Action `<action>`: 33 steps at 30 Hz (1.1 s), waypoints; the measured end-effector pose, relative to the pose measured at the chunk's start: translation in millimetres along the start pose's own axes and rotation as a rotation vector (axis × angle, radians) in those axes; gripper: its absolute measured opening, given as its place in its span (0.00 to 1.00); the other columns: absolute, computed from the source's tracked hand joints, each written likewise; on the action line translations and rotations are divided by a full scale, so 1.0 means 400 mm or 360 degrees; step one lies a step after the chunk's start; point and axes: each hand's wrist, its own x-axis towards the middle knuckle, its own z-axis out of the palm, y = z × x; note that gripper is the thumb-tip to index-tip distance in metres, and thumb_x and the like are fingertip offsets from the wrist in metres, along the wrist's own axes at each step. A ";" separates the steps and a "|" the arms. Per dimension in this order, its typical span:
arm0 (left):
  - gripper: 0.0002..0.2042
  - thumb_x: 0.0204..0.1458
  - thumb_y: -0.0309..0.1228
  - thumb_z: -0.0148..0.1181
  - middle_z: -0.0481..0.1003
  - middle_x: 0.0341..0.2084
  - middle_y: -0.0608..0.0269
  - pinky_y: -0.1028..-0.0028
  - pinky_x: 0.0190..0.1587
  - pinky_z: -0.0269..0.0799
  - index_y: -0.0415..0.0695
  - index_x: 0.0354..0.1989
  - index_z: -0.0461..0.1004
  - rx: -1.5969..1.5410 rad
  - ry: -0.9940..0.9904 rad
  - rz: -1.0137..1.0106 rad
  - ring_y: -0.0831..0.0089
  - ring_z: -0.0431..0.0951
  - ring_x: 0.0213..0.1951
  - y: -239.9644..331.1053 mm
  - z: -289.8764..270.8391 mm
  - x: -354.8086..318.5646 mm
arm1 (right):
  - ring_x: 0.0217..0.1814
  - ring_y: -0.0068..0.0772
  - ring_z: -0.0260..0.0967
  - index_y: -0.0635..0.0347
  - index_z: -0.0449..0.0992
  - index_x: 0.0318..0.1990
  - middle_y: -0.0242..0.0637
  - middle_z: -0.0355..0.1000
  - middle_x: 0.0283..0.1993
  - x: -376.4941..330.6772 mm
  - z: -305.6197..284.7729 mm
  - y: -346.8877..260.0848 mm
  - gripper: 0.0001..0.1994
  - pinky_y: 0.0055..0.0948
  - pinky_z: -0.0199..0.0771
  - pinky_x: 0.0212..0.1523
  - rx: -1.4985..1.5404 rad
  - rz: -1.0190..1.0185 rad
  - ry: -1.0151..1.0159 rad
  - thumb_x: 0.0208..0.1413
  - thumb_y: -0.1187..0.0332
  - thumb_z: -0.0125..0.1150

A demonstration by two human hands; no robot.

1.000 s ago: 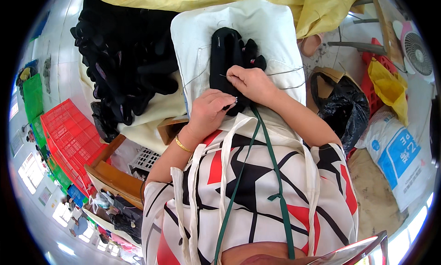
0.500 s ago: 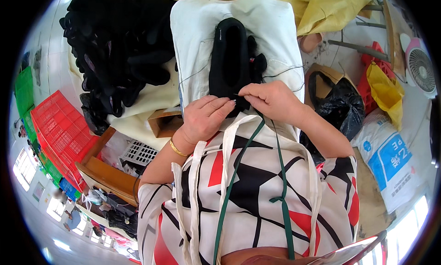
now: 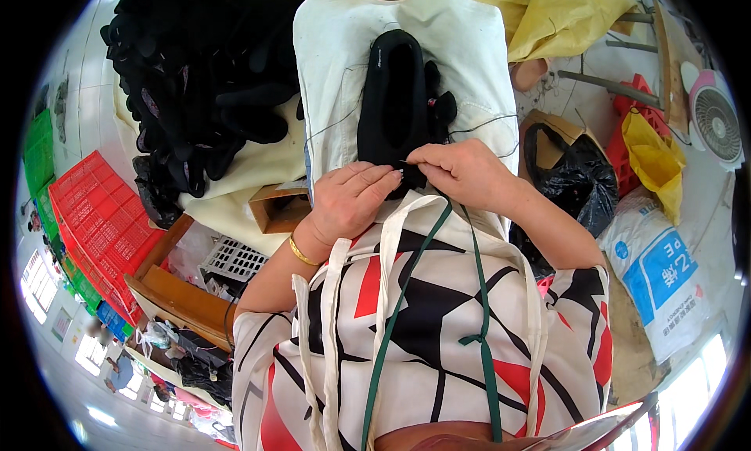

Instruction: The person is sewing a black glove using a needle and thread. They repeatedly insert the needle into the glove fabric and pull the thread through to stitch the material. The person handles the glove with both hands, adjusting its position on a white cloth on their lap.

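Observation:
A black slip-on shoe (image 3: pixel 371 111) lies on the white cloth pad (image 3: pixel 332 52) in front of me, its near end between my hands. My left hand (image 3: pixel 356 201) is closed on that end, fingers bent over the black fabric. From the other side, my right hand (image 3: pixel 463 173) pinches a thin, shiny sliver that looks like a needle (image 3: pixel 404 162), close to the left fingertips. Beside the shoe's right edge sits a small black bow-like piece (image 3: pixel 443 107). Dark thread (image 3: pixel 481 125) trails across the pad to the right.
Many black shoes (image 3: pixel 195 83) are heaped at the left. Red crates (image 3: pixel 102 224) and a wooden drawer (image 3: pixel 184 294) stand lower left. To the right are a cardboard box (image 3: pixel 540 126) with a black plastic bag (image 3: pixel 583 177), a white-and-blue sack (image 3: pixel 657 271) and a fan (image 3: pixel 716 118).
The view has shifted very slightly. Both hands keep nearly the same place and grip at the shoe's near end.

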 end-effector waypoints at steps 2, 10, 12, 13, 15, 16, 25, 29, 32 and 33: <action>0.20 0.33 0.24 0.70 0.80 0.35 0.58 0.69 0.35 0.79 0.41 0.40 0.79 -0.0014 -0.0006 -0.0010 0.62 0.81 0.33 0.001 -0.001 0.002 | 0.32 0.50 0.75 0.54 0.79 0.41 0.44 0.77 0.30 0.002 0.001 0.000 0.08 0.42 0.76 0.34 -0.0016 -0.0012 -0.0002 0.57 0.67 0.56; 0.12 0.40 0.23 0.64 0.81 0.32 0.59 0.71 0.33 0.79 0.42 0.37 0.79 -0.0071 0.0043 -0.0081 0.64 0.82 0.32 0.005 0.005 0.003 | 0.33 0.51 0.75 0.54 0.78 0.41 0.44 0.77 0.31 0.020 0.023 0.021 0.07 0.44 0.75 0.35 0.0095 0.0015 -0.0054 0.60 0.65 0.55; 0.12 0.40 0.23 0.64 0.81 0.32 0.59 0.70 0.33 0.79 0.42 0.37 0.78 -0.0074 0.0061 -0.0083 0.64 0.82 0.32 0.008 0.005 0.006 | 0.33 0.53 0.74 0.56 0.74 0.42 0.45 0.76 0.30 0.023 0.025 0.017 0.07 0.46 0.74 0.35 0.0077 0.0039 -0.0089 0.60 0.65 0.55; 0.12 0.40 0.23 0.64 0.81 0.32 0.59 0.70 0.33 0.79 0.42 0.37 0.78 -0.0077 0.0072 -0.0083 0.64 0.82 0.32 0.010 0.005 0.007 | 0.33 0.54 0.74 0.57 0.73 0.43 0.45 0.76 0.30 0.024 0.025 0.014 0.08 0.47 0.73 0.35 0.0066 0.0051 -0.0106 0.61 0.65 0.55; 0.13 0.39 0.23 0.64 0.81 0.32 0.59 0.70 0.33 0.79 0.42 0.37 0.78 -0.0115 0.0072 -0.0101 0.65 0.82 0.32 0.010 0.010 0.000 | 0.34 0.55 0.74 0.58 0.69 0.43 0.46 0.76 0.30 0.031 0.031 -0.005 0.09 0.48 0.72 0.35 0.0107 0.0244 -0.0109 0.61 0.65 0.54; 0.13 0.39 0.23 0.63 0.81 0.32 0.60 0.70 0.33 0.79 0.42 0.37 0.78 -0.0134 0.0071 -0.0108 0.65 0.82 0.33 0.010 0.012 -0.001 | 0.34 0.56 0.74 0.59 0.67 0.44 0.47 0.76 0.30 0.038 0.036 -0.015 0.10 0.49 0.72 0.35 0.0127 0.0339 -0.0109 0.61 0.65 0.54; 0.13 0.40 0.27 0.61 0.80 0.34 0.62 0.72 0.31 0.77 0.43 0.37 0.79 0.0148 -0.0010 -0.0017 0.66 0.81 0.35 0.023 0.006 0.004 | 0.35 0.49 0.73 0.57 0.72 0.40 0.41 0.74 0.33 0.103 -0.003 -0.028 0.07 0.42 0.73 0.35 -0.0222 -0.0163 -0.0030 0.59 0.65 0.58; 0.13 0.41 0.27 0.60 0.78 0.35 0.63 0.73 0.32 0.76 0.44 0.38 0.80 0.0186 0.0031 0.0044 0.67 0.79 0.36 0.023 -0.002 0.015 | 0.38 0.44 0.71 0.54 0.77 0.38 0.37 0.68 0.36 0.115 -0.021 -0.067 0.05 0.36 0.71 0.38 -0.0310 -0.0098 -0.0223 0.57 0.66 0.60; 0.14 0.40 0.27 0.61 0.78 0.34 0.64 0.73 0.32 0.75 0.44 0.39 0.80 0.0220 0.0072 0.0063 0.67 0.78 0.34 0.023 -0.009 0.018 | 0.38 0.42 0.69 0.55 0.77 0.38 0.38 0.67 0.34 0.132 0.000 -0.034 0.04 0.33 0.70 0.39 -0.0180 -0.0069 -0.0423 0.56 0.68 0.61; 0.14 0.39 0.27 0.61 0.77 0.33 0.64 0.72 0.32 0.75 0.45 0.39 0.80 0.0232 0.0057 0.0043 0.67 0.78 0.33 0.023 -0.010 0.015 | 0.37 0.40 0.69 0.55 0.76 0.38 0.37 0.66 0.34 0.137 0.007 -0.026 0.04 0.32 0.70 0.39 -0.0032 -0.0168 -0.0262 0.56 0.69 0.61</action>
